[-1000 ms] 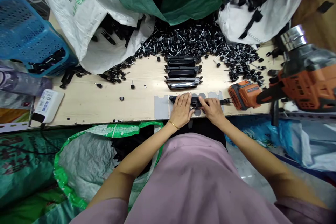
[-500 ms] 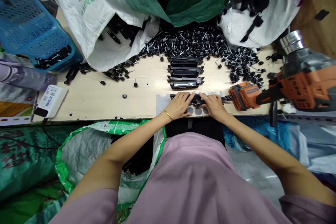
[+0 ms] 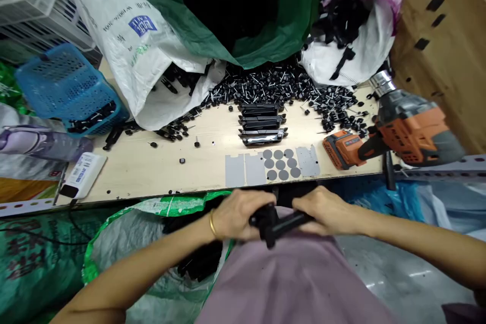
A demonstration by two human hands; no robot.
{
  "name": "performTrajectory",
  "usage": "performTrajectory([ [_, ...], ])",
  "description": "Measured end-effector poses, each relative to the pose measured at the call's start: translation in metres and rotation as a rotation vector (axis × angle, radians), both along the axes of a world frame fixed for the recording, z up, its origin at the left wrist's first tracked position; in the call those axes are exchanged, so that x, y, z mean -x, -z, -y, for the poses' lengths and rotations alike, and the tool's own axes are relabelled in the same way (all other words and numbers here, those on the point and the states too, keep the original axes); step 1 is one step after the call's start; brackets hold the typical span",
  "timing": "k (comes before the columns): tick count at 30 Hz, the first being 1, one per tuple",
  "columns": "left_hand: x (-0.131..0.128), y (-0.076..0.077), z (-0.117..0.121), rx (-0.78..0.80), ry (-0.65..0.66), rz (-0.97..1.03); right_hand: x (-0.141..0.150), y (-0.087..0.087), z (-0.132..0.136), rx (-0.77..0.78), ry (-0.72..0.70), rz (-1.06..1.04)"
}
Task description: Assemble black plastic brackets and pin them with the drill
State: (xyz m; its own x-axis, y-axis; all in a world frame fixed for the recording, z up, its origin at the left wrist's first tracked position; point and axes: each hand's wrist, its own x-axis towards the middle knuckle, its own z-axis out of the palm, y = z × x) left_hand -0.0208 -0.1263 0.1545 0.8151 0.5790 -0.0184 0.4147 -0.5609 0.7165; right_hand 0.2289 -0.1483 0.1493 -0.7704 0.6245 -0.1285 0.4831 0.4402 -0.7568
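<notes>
In front of my body, just off the bench's near edge, my left hand (image 3: 239, 212) is closed around one end of a black plastic part (image 3: 270, 233). The part is blurred, with a knobby end and a long bar-shaped arm (image 3: 294, 220). My right hand (image 3: 328, 210) grips that arm near its other end. Whether it is one piece or two fitted together, I cannot tell. On the bench beyond lie several similar long black parts (image 3: 261, 122) side by side. Grey rectangles (image 3: 254, 169) and dark grey discs (image 3: 281, 164) lie flat nearer the edge.
A heap of black-headed screws (image 3: 258, 83) covers the back of the bench. An orange cordless power tool (image 3: 410, 126) lies at right. White (image 3: 129, 50) and green sacks (image 3: 235, 50) stand behind. A blue basket (image 3: 68, 86) and a purple bottle (image 3: 45, 142) are at left; an open sack (image 3: 125, 228) is below.
Both hands have drawn back from the bench toward my body, lifting the black part with them. The grey rectangles and discs are now uncovered. The view has shifted.
</notes>
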Motion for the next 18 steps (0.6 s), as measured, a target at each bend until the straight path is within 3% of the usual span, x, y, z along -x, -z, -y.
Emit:
performTrajectory([
  [3, -0.007, -0.013, 0.029, 0.305, -0.18, 0.27, 0.011, -0.013, 0.016, 0.365, 0.095, -0.295],
  [8, -0.026, -0.007, 0.054, 0.525, -0.577, 0.552, 0.049, 0.003, 0.032, 0.665, 0.355, -0.592],
  [12, -0.042, -0.003, 0.038, 0.385, -0.788, 0.764, 0.062, 0.007, 0.011, 0.644, 0.43, -0.786],
  [16, -0.047, 0.005, 0.017, 0.218, -0.817, 0.716, 0.067, 0.007, -0.023, 0.551, 0.608, -0.921],
  [18, -0.046, 0.008, 0.012, 0.061, -0.818, 0.616, 0.075, 0.011, -0.031, 0.481, 0.706, -0.946],
])
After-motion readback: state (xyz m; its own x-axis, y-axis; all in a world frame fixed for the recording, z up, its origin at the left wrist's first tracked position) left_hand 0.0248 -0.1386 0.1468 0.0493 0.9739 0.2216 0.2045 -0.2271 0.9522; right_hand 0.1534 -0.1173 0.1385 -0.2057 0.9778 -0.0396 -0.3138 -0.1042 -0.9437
